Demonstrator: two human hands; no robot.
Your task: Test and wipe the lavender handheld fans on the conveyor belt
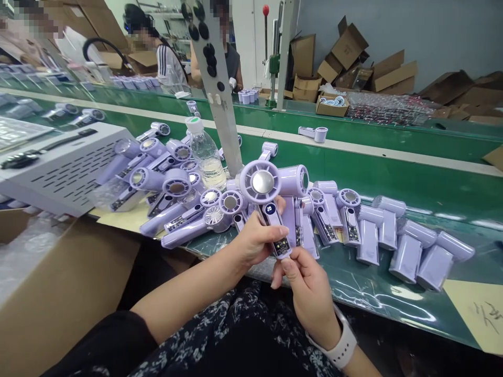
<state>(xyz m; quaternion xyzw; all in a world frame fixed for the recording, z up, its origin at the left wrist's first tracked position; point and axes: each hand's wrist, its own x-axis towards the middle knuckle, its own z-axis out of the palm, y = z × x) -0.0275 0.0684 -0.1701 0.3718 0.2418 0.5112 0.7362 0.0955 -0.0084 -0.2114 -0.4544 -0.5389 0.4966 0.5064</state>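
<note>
In front of me I hold a lilac handheld fan (pixel 262 181) with a round silver centre and a small lit display reading 20. My left hand (pixel 257 238) is closed around its handle, thumb on the front over a dark panel with exposed circuitry. At the handle's bottom end, the curled fingers and thumb of my right hand (pixel 308 277) pinch the tip. Just behind, more lilac fans (pixel 349 214) lean in a row along the bench to the right. To the left, several others (pixel 176 183) lie in a loose heap.
A clear bottle (pixel 206 152) stands behind the heap beside a metal post (pixel 223 99). A white vented box (pixel 78 162) is at left, above an open carton (pixel 58 283). A fan (pixel 314 133) lies on the green conveyor (pixel 393 173). People work across the line.
</note>
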